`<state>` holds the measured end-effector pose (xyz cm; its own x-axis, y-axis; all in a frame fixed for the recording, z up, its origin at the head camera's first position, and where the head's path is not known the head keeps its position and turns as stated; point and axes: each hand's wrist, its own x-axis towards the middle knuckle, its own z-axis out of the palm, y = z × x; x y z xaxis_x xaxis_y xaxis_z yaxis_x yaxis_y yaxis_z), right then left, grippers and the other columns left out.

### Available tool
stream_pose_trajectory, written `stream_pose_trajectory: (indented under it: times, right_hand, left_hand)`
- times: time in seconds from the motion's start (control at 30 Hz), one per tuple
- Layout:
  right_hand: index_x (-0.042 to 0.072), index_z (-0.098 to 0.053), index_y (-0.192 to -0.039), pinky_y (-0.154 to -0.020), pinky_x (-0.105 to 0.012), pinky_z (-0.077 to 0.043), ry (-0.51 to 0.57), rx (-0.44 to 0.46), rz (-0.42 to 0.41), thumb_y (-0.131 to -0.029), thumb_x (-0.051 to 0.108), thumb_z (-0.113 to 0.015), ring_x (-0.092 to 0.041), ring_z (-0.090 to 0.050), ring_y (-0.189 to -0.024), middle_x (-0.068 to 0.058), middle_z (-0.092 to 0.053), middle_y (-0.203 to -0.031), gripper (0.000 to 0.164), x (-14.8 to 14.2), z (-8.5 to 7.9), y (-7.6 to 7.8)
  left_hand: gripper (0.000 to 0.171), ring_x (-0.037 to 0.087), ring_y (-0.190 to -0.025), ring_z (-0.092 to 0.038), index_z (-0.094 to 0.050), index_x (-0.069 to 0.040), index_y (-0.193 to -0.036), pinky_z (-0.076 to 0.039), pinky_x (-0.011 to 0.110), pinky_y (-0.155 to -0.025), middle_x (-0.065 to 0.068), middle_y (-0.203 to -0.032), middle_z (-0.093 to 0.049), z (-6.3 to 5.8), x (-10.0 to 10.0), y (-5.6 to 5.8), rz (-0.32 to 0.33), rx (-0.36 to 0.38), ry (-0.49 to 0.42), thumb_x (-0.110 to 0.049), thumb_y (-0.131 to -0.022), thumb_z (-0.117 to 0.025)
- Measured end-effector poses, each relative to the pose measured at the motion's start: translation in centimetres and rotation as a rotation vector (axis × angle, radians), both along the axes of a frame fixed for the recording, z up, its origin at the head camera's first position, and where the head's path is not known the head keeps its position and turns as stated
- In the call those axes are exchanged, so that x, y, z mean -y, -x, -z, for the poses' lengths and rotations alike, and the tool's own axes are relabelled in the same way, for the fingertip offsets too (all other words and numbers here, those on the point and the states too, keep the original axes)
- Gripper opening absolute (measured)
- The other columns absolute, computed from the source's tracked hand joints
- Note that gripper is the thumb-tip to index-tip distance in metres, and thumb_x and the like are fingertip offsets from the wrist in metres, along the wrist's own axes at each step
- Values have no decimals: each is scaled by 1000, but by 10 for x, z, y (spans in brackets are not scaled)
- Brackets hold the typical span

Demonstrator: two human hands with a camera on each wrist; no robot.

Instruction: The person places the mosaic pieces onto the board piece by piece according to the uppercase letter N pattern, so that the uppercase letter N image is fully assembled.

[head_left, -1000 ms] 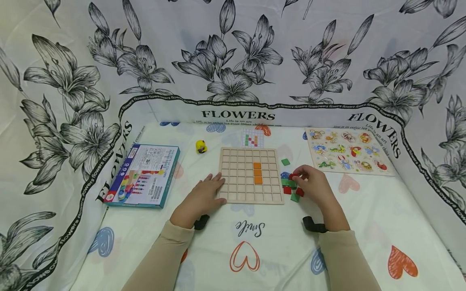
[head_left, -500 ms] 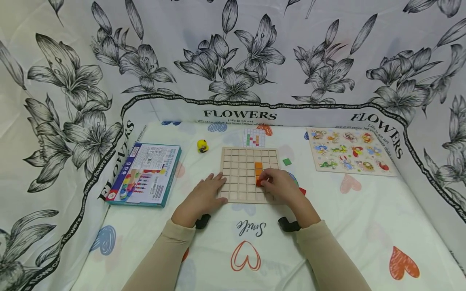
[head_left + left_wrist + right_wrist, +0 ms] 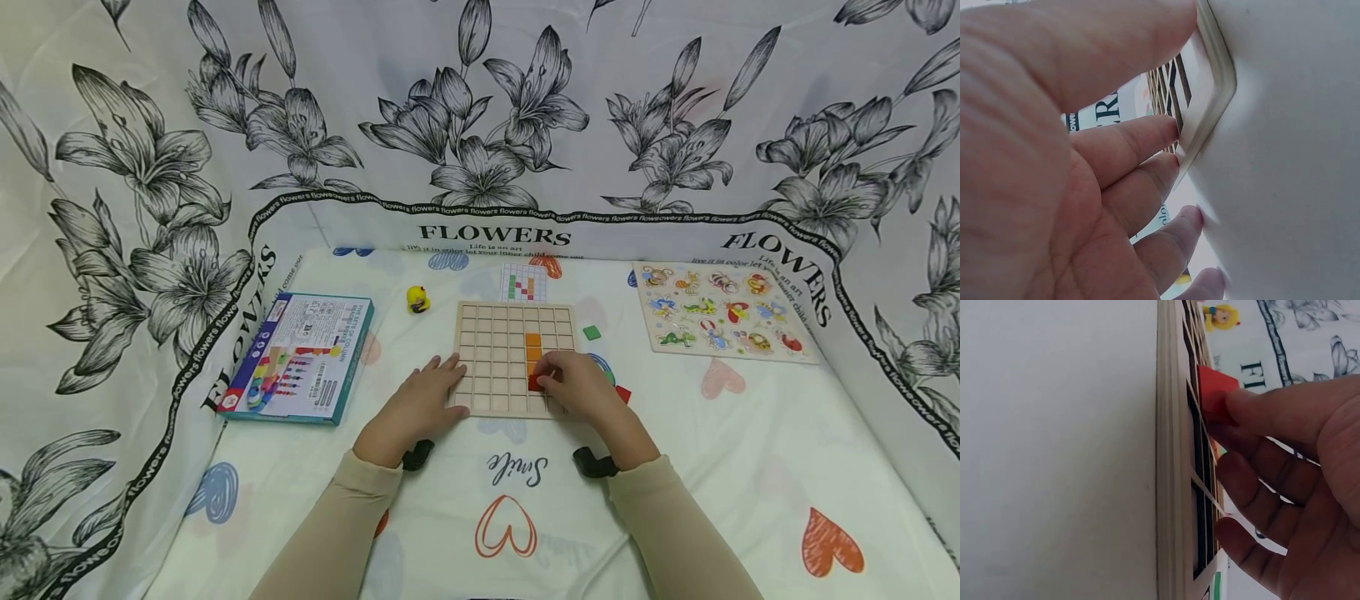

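A wooden grid board [image 3: 487, 358] lies in front of me in the head view. Along its left edge rests my left hand [image 3: 417, 406], fingers extended; the left wrist view has the fingertips [image 3: 1169, 128] right at the board's side. My right hand [image 3: 581, 385] is over the right part of the board and pinches a red square tile [image 3: 1215, 387] between thumb and fingertips. That tile is tilted against the grid, just below a column of orange tiles [image 3: 533, 347]. The pinching hand partly covers the lowest orange one.
Beyond the board is a small colour pattern card [image 3: 524, 283]. A green tile [image 3: 592, 332] and a red tile [image 3: 623, 394] lie to the right. A boxed toy [image 3: 300, 358] and yellow duck [image 3: 417, 299] are left; an insect picture board [image 3: 720, 308] is back right.
My right hand has moved left from the loose tiles beside the board to the grid, bringing a red tile, which has since shifted slightly nearer me. The left hand stays at the board's edge.
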<state>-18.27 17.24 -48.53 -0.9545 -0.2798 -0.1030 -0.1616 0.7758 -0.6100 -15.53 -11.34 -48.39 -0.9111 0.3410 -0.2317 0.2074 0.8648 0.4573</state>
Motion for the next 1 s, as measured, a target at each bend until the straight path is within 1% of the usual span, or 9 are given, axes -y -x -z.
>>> stream_pose_trajectory:
  times: [0.1, 0.27, 0.43, 0.6, 0.83, 0.9, 1.0]
  right_hand:
    - [16, -79, -106, -77, -34, -53, -5, 15, -16, -104, 17, -76, -19, -61, -86, 2, -72, -96, 4, 2, -1, -1]
    - [17, -80, -105, -79, -33, -54, -12, 10, -30, -104, 16, -76, -19, -61, -87, 1, -71, -99, 4, 3, 0, -1]
    - [18, -80, -104, -82, -35, -55, -23, 3, -32, -103, 15, -77, -21, -60, -91, 0, -70, -104, 4, 3, 2, -1]
    - [18, -81, -105, -84, -36, -56, -44, -2, -29, -103, 16, -77, -22, -60, -93, -1, -70, -105, 4, 4, 3, -2]
    - [18, -81, -106, -84, -36, -55, -62, -10, -25, -103, 16, -77, -22, -60, -92, -1, -70, -105, 5, 2, 3, -3]
    - [17, -81, -107, -84, -36, -55, -48, -4, -22, -104, 16, -76, -22, -60, -94, -1, -70, -106, 6, 0, 1, -3]
    - [15, -81, -111, -85, -38, -55, -16, -9, 4, -105, 16, -74, -23, -61, -95, -3, -71, -109, 9, -9, -3, -3]
  left_hand:
    - [78, 41, -168, -24, -48, -7, -165, -24, 63, -135, 10, -179, -32, 0, 1, -1, -2, -5, -2, -31, -100, -81]
    - [77, 39, -168, -23, -47, -8, -166, -22, 63, -136, 9, -179, -31, 0, 2, -1, -12, 6, -7, -32, -100, -81]
    - [76, 38, -168, -23, -48, -9, -166, -22, 61, -136, 8, -179, -31, -2, 1, -1, -20, 10, -16, -32, -100, -81]
    - [76, 37, -169, -23, -48, -10, -166, -21, 59, -137, 6, -179, -31, -1, 0, -1, -23, 15, -14, -32, -100, -81]
    - [76, 36, -170, -21, -47, -11, -167, -19, 58, -138, 6, -180, -30, -3, -2, 0, -24, 28, -11, -33, -101, -80]
    - [76, 35, -170, -20, -47, -12, -167, -19, 58, -138, 5, -180, -29, -2, -2, 0, -26, 31, -7, -33, -101, -80]
    - [76, 35, -170, -21, -47, -12, -167, -20, 58, -137, 5, -180, -30, -2, -2, 0, -29, 31, -2, -33, -101, -80]
